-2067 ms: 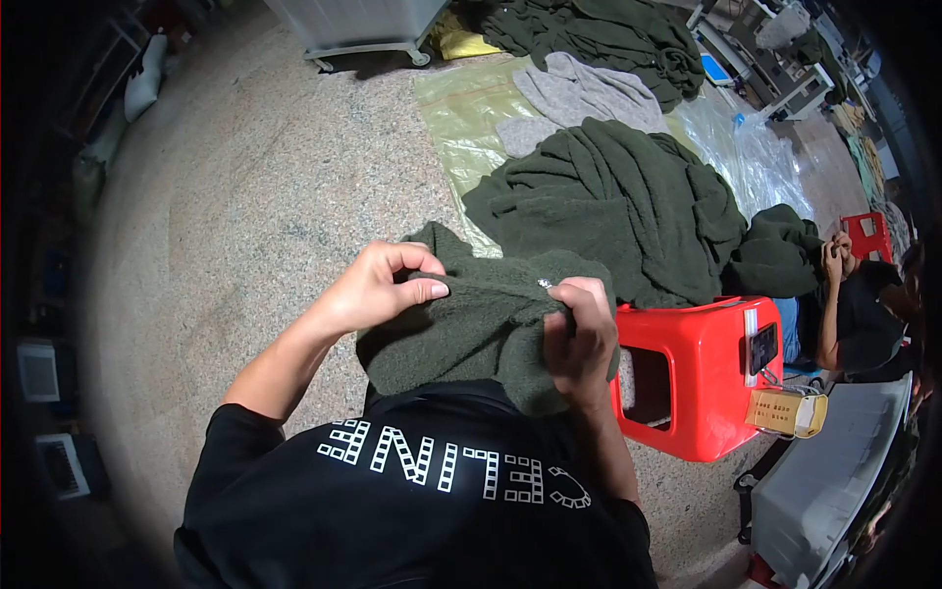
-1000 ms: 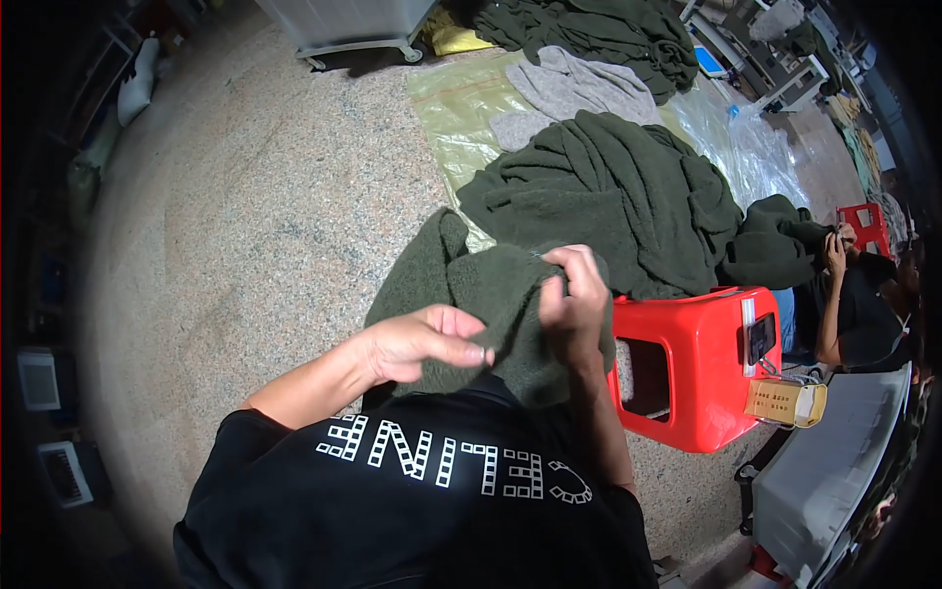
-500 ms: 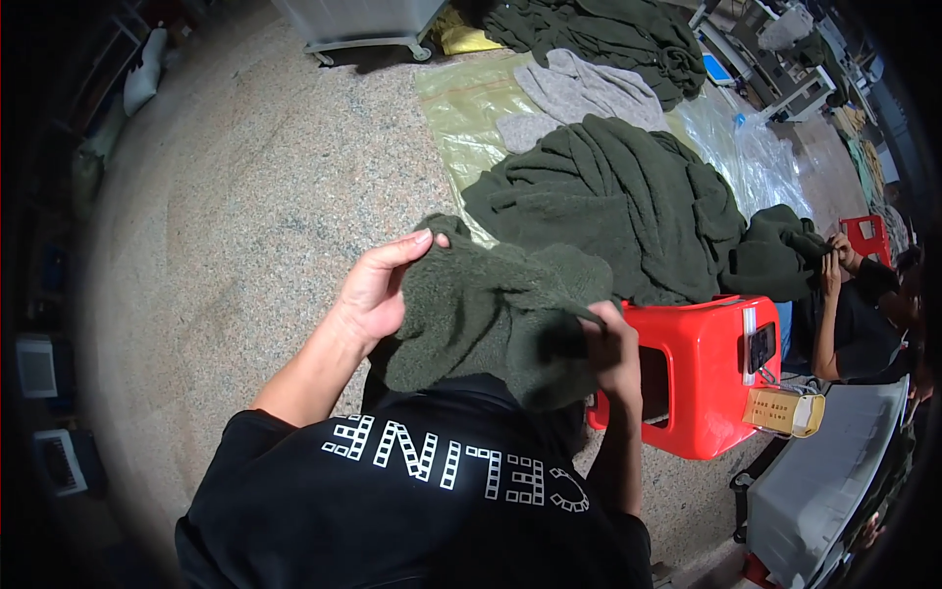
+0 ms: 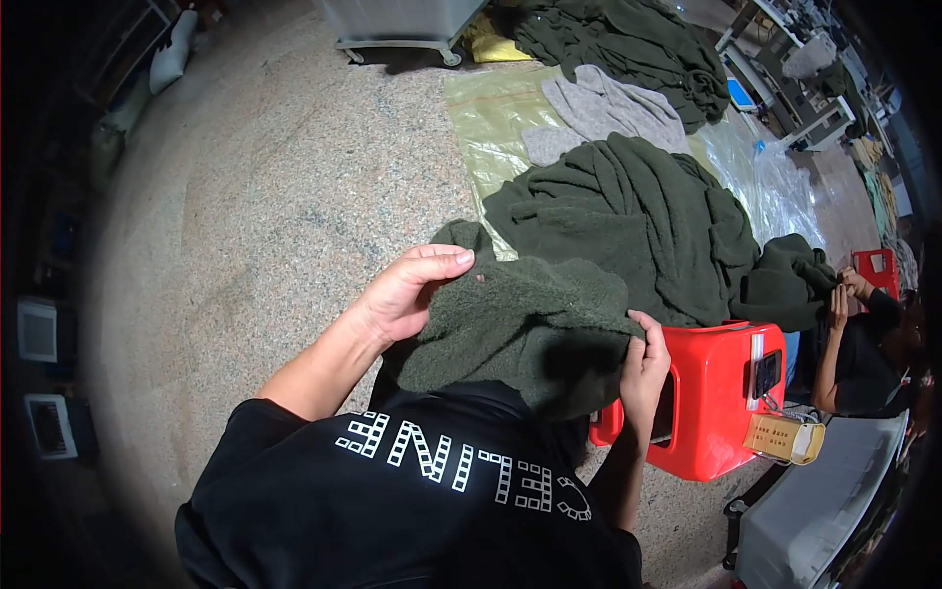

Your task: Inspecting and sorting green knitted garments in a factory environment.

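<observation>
A dark green knitted fabric piece (image 4: pixel 520 314) is spread between my hands above my lap. My left hand (image 4: pixel 417 290) pinches its left upper edge, thumb on top and the other fingers behind the cloth. At the right edge, my right hand (image 4: pixel 646 368) grips the fabric between thumb and fingers. The cloth's upper face lies fairly flat, with a dark shadow on its lower right part. Just beyond it rests a large heap of the same green fabric (image 4: pixel 628 226).
A red plastic stool (image 4: pixel 721 402) stands at my right, with a phone (image 4: pixel 767 373) and a yellow box (image 4: pixel 785 438) on its side. Grey cloth (image 4: pixel 628 103) lies on plastic sheeting (image 4: pixel 481 128). Far right, another person's hands (image 4: pixel 844 294) hold green fabric. A wheeled bin (image 4: pixel 392 25) stands ahead.
My right hand has moved right along the fabric, drawing it wider and flatter. My left hand still grips its edge. The whole view has shifted slightly.
</observation>
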A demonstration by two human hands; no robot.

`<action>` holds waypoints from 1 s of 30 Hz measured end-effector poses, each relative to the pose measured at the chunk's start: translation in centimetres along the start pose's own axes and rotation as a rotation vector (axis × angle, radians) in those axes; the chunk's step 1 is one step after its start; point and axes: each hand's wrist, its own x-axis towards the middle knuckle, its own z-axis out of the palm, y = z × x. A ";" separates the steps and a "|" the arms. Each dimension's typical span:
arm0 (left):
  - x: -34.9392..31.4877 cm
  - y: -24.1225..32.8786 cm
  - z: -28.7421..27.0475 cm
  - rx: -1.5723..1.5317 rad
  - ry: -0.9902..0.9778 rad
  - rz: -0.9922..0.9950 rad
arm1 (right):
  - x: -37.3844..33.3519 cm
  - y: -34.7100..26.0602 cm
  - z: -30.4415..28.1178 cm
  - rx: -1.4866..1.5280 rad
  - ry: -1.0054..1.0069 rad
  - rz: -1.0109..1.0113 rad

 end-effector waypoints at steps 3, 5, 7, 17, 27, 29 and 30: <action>0.1 0.0 -0.2 0.051 0.030 0.025 | -0.1 -0.2 -0.2 0.024 0.018 0.130; 0.2 0.1 -0.2 0.060 0.004 0.033 | 0.0 -0.2 -0.1 0.000 0.009 0.248; 0.1 0.2 -0.3 0.023 -0.048 0.008 | 0.0 -0.1 0.0 0.007 0.056 0.134; -0.2 0.6 -1.1 0.392 -0.086 -0.145 | 0.0 0.4 -0.1 0.197 0.243 0.058; 0.5 0.2 -2.0 0.365 -0.106 -0.197 | 0.5 1.4 -0.1 0.274 0.329 0.051; 0.6 0.1 -2.1 0.286 -0.091 -0.161 | 0.6 1.6 0.0 0.261 0.312 0.039; 0.6 -0.1 -2.1 0.127 -0.096 -0.193 | 0.6 1.7 0.2 0.265 0.311 0.059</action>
